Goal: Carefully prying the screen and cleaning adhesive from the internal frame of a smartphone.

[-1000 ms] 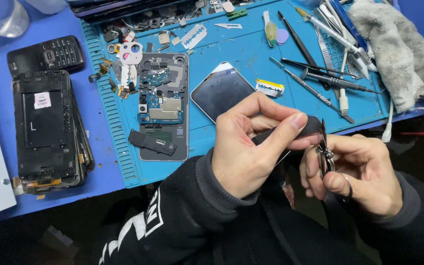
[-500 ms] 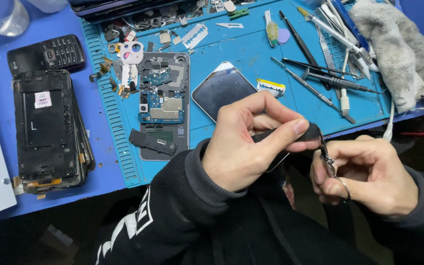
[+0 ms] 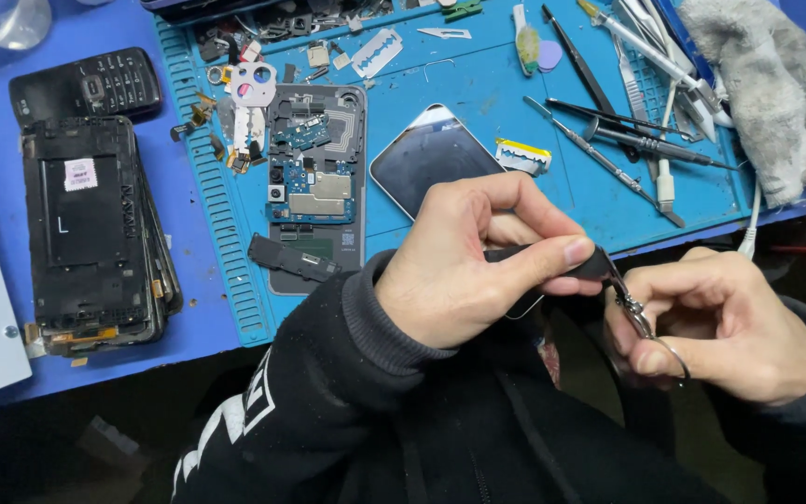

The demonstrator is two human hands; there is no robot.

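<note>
My left hand [image 3: 478,261] pinches a small flat black part [image 3: 590,263] between thumb and forefinger, in front of the table's near edge. My right hand [image 3: 729,322] grips small metal scissors [image 3: 641,322], whose tips touch the black part's right end. Both hands hover over my dark sleeves and lap, below the blue work mat [image 3: 478,84]. On the mat behind my left hand lies a phone screen [image 3: 431,159], face up. An opened phone body with bare circuit boards [image 3: 314,187] lies to its left.
A stack of dark phone frames [image 3: 95,233] and a black keypad phone [image 3: 86,89] lie at the left. Tweezers, screwdrivers and probes [image 3: 627,121] lie at the mat's right, with a grey cloth [image 3: 776,103] beyond. Razor blades [image 3: 377,51] and small parts are scattered along the back.
My right hand with the scissors has shifted slightly right and down. My left hand keeps its pinch on the black part, nearly still.
</note>
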